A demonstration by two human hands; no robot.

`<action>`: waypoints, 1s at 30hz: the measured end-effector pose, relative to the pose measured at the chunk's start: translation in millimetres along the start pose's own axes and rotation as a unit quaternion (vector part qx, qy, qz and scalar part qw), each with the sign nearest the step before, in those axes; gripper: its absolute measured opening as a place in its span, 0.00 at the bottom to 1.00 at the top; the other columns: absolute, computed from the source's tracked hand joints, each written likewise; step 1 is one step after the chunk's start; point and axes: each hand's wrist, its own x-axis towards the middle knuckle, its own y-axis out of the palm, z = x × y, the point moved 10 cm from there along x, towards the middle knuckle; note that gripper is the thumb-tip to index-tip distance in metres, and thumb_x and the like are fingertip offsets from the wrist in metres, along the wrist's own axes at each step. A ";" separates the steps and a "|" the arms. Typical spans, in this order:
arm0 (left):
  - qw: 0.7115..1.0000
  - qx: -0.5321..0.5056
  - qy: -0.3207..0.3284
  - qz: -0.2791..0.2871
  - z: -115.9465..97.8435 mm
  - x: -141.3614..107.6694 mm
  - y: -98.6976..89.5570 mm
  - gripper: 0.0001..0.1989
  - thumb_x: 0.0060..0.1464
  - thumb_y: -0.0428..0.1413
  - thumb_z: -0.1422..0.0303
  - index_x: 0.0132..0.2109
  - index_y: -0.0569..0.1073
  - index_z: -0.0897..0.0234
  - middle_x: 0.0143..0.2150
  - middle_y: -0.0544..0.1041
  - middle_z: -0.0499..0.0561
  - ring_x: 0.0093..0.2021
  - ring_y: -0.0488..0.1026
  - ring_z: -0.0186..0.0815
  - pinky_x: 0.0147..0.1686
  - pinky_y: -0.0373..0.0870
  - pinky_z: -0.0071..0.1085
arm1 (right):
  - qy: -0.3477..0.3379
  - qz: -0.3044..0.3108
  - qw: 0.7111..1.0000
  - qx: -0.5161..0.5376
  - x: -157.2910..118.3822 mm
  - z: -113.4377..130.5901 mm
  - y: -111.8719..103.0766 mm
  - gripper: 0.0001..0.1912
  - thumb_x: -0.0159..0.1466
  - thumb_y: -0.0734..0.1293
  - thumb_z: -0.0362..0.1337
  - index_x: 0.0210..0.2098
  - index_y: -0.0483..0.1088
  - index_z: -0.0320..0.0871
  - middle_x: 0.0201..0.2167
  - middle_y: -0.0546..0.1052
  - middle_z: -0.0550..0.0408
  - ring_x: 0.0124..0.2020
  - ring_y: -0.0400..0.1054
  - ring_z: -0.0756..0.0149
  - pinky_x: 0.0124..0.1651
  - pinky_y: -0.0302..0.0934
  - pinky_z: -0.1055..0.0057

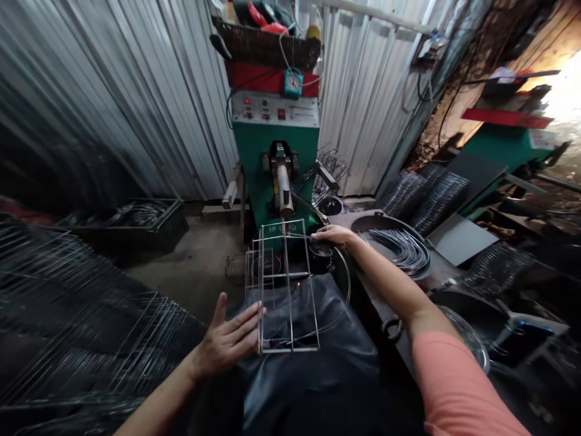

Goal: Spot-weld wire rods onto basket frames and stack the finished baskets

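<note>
A rectangular wire frame [290, 275] stands over a dark sheet covering my lap, its far end under the rod-shaped electrode [284, 191] of a green machine [254, 145]. My left hand [233, 336] has its fingers stretched out, the fingertips against the frame's near left side. At the far right corner of the frame is my right hand [333, 235], fingers pressed together by the wire; what they pinch is too small to make out. A small orange spark [298, 284] shows below the frame.
Stacked wire racks [91, 321] fill the left side. A green bin [167, 224] sits on the floor behind them. To the right, a round tray [424, 269] holds bent wires, with wire stacks [413, 194] beyond. Corrugated metal [172, 91] forms the back wall.
</note>
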 end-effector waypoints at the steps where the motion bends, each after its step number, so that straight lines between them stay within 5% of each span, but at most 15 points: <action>1: 0.998 -0.045 -0.041 -0.020 4.5 2.2 -1.8 0.05 0.43 0.62 0.69 0.27 0.72 0.55 0.40 0.80 0.48 0.46 0.74 0.46 0.58 0.31 0.63 | 0.010 -0.004 1.000 -0.020 2.3 -8.7 0.5 0.16 0.45 0.74 0.47 0.24 0.74 0.42 0.19 0.73 0.58 0.20 0.65 0.70 0.23 0.61 0.74; 4: 0.960 -0.172 -0.169 -0.142 21.4 4.7 -12.5 0.08 0.39 0.64 0.65 0.24 0.70 0.57 0.34 0.80 0.49 0.42 0.75 0.45 0.61 0.38 0.56 | -0.011 -0.054 0.997 -0.055 -3.8 -13.6 -14.5 0.15 0.46 0.74 0.43 0.31 0.75 0.43 0.27 0.77 0.58 0.28 0.69 0.68 0.33 0.65 0.73; 9: 0.823 -0.296 -0.389 -0.290 77.7 -9.2 -5.1 0.08 0.43 0.61 0.63 0.27 0.70 0.59 0.30 0.75 0.48 0.38 0.72 0.39 0.52 0.61 0.39 | -0.126 -0.060 0.990 -0.028 -54.2 15.5 -38.4 0.19 0.52 0.70 0.45 0.42 0.74 0.44 0.39 0.77 0.56 0.41 0.70 0.65 0.47 0.63 0.67; 14: 0.754 -0.373 -0.400 -0.363 126.9 -5.6 7.0 0.10 0.43 0.61 0.64 0.26 0.67 0.61 0.26 0.70 0.44 0.30 0.68 0.30 0.37 0.64 0.26 | -0.131 -0.055 0.983 -0.114 -75.1 1.4 -52.8 0.16 0.54 0.69 0.44 0.40 0.75 0.43 0.39 0.77 0.54 0.43 0.69 0.60 0.52 0.59 0.62; 20: 0.715 -0.434 -0.418 -0.356 143.9 8.7 21.0 0.12 0.39 0.63 0.63 0.24 0.68 0.62 0.23 0.71 0.44 0.28 0.69 0.30 0.36 0.64 0.27 | -0.130 -0.107 0.980 -0.104 -43.5 -32.3 -70.2 0.17 0.54 0.68 0.43 0.41 0.74 0.43 0.41 0.77 0.53 0.45 0.69 0.60 0.54 0.58 0.60; 25: 0.705 -0.435 -0.441 -0.345 152.8 13.0 24.2 0.13 0.37 0.64 0.63 0.24 0.68 0.63 0.23 0.71 0.44 0.28 0.68 0.29 0.35 0.63 0.26 | -0.128 -0.026 0.985 -0.113 -24.4 -41.0 -49.4 0.16 0.55 0.67 0.45 0.39 0.75 0.43 0.38 0.78 0.54 0.42 0.70 0.60 0.50 0.60 0.63; 30: 0.746 -0.411 -0.443 -0.280 165.5 26.0 39.1 0.13 0.38 0.63 0.63 0.24 0.67 0.63 0.22 0.68 0.43 0.26 0.65 0.29 0.30 0.60 0.25 | -0.207 0.002 0.959 -0.196 -8.5 -21.6 -8.9 0.11 0.58 0.66 0.42 0.36 0.75 0.44 0.32 0.78 0.55 0.36 0.72 0.62 0.42 0.63 0.68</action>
